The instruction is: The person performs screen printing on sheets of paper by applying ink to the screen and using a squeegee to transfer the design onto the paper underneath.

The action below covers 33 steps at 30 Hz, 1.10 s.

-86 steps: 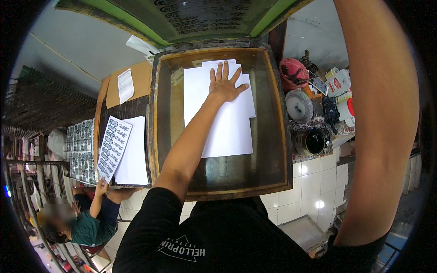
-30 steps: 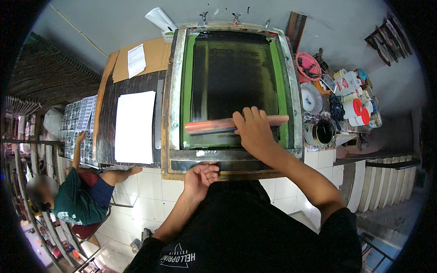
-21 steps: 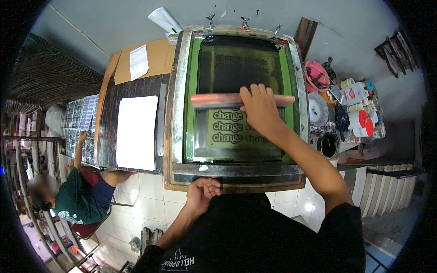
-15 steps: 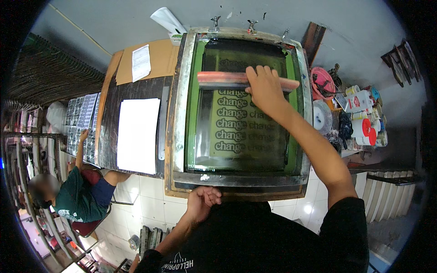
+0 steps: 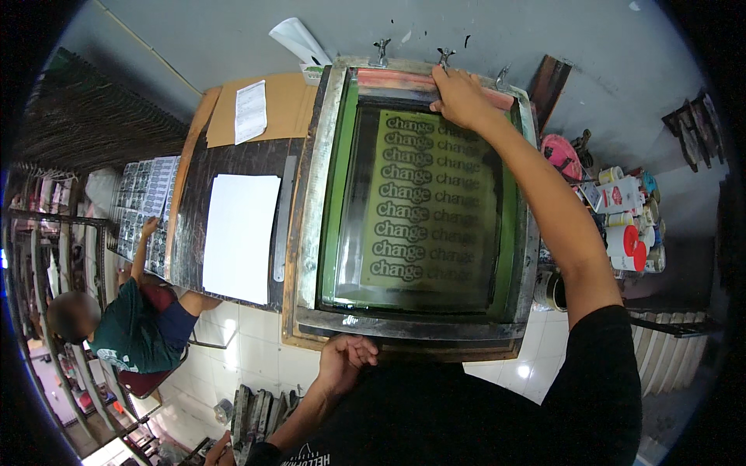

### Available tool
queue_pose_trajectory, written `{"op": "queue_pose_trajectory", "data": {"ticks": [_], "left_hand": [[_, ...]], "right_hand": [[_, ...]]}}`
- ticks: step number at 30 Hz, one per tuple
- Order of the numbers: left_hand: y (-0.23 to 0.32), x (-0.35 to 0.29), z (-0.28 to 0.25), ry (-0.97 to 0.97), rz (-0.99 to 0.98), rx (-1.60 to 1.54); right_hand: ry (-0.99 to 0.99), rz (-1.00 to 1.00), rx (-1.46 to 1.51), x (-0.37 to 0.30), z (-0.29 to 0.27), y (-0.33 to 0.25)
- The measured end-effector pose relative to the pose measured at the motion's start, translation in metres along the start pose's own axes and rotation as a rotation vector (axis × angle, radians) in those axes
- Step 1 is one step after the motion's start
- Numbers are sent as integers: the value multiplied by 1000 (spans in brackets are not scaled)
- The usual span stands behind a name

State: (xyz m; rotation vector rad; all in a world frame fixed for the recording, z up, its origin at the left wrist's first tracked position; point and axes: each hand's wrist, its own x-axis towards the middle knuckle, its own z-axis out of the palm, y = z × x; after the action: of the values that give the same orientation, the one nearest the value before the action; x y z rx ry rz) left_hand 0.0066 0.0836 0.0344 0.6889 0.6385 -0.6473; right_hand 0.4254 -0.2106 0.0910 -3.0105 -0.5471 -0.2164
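Observation:
A silk-screen printing frame [image 5: 308, 264] with metal sides lies before me, its mesh [image 5: 458, 229] green at the borders and yellow-green in the middle, bearing rows of dark lettering. Across the far end of the mesh rests a long squeegee [image 5: 395, 80] with a reddish handle. My right hand [image 5: 466, 99] is closed over that handle, right of its middle, arm stretched out. Down at the frame's near edge, left of centre, my left hand [image 5: 345, 363] is loosely curled, with nothing visible in it. Dark ink lines the mesh's edges.
White paper sheets [image 5: 239, 237] are stacked on a dark table at left, beside a metal ruler [image 5: 284, 221] and cardboard [image 5: 221, 116]. Tubs and bottles [image 5: 622, 241] crowd the right side. Metal clamps [image 5: 445, 57] stand at the back. A seated person [image 5: 136, 330] handles printed sheets at far left.
My right hand has pushed the squeegee away from me to the far end of the mesh, uncovering the upper rows of lettering. My left hand keeps its place at the near edge.

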Motion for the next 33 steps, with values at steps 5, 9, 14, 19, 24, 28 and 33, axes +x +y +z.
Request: {"op": "queue_pose_trajectory", "data": {"ticks": [5, 9, 14, 19, 24, 28, 33], "left_hand": [[-4, 3, -7, -25, 1, -30], [-3, 3, -3, -23, 16, -8], [-5, 3, -6, -18, 39, 4], [-7, 6, -12, -88, 59, -6], [-4, 9, -9, -106, 66, -3], [-2, 9, -4, -137, 82, 2], [0, 8, -5, -147, 66, 23]], "right_hand": [[-94, 12, 206, 9, -18, 9], [-37, 50, 94, 19, -12, 21], [-70, 85, 33, 11, -14, 12], [3, 67, 13, -26, -9, -5], [-12, 69, -7, -96, -21, -52], [71, 22, 67, -182, -29, -102], [91, -61, 167, -281, -48, -164]]}}
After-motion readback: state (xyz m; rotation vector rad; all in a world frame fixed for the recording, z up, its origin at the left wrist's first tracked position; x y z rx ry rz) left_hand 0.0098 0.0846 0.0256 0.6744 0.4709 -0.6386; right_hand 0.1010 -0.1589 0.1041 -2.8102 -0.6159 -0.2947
